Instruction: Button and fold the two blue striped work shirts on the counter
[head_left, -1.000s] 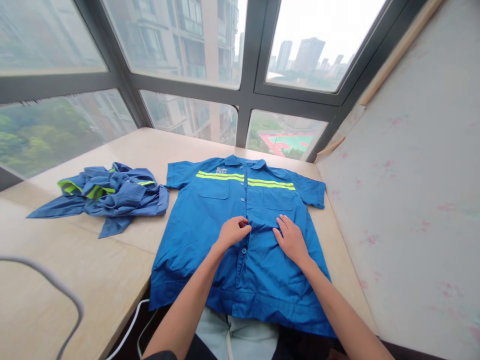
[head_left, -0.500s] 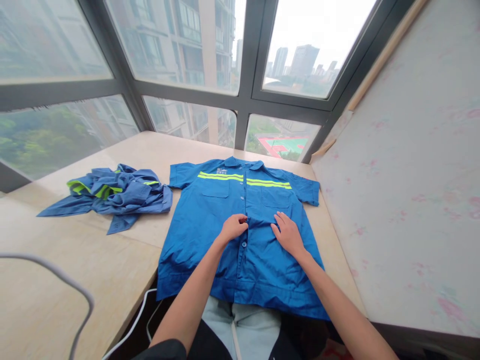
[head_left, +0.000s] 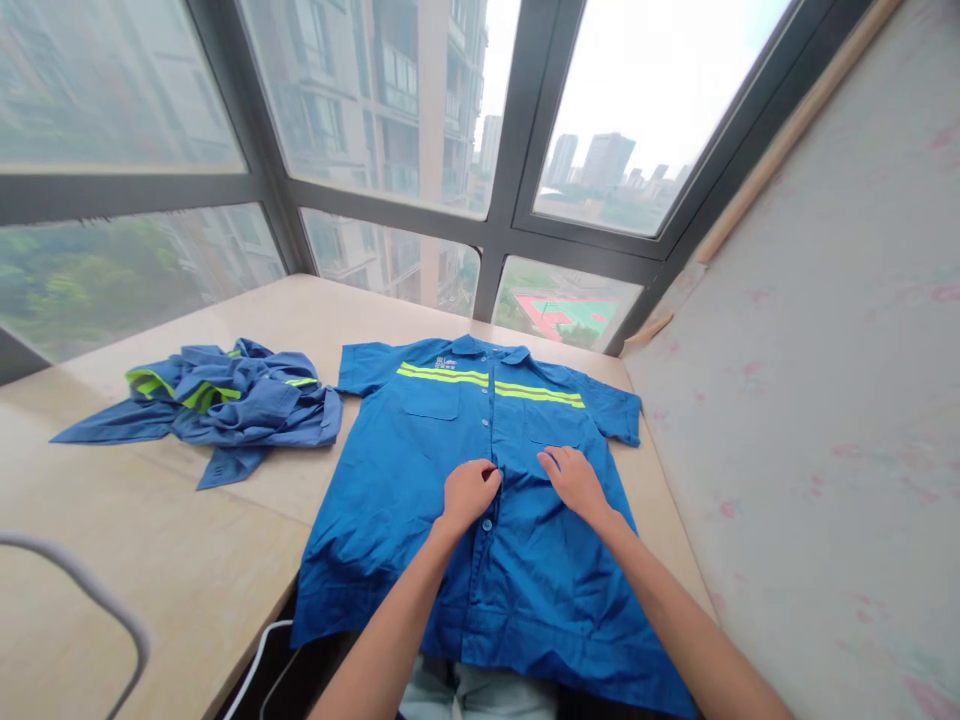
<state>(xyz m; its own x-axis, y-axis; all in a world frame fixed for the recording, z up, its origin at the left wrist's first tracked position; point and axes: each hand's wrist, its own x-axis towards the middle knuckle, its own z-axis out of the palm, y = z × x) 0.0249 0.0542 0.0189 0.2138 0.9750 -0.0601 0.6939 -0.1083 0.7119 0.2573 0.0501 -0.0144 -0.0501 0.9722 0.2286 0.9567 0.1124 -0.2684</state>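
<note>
A blue short-sleeved work shirt [head_left: 427, 470] lies spread front side up, its collar toward the window and its hem hanging over the near edge. Yellow-green stripes cross the chest, and a row of buttons runs down the middle. My left hand [head_left: 471, 492] is closed, thumb and fingers pinching the front placket between two buttons. On the other half of the shirt, below the chest pocket, my right hand [head_left: 574, 480] rests with its fingers stretched out and slightly bent, holding nothing.
A crumpled blue garment [head_left: 240, 400] with yellow-green trim lies left of the shirt on the pale ledge [head_left: 247, 530]. A white cable [head_left: 90, 580] loops at the lower left. Grey-framed windows [head_left: 495, 240] stand behind, and a flowered wall [head_left: 810, 400] bounds the right side.
The view has tilted up a little, so everything sits lower. My left hand still pinches the placket. My right hand's fingers have drawn in slightly toward the placket.
</note>
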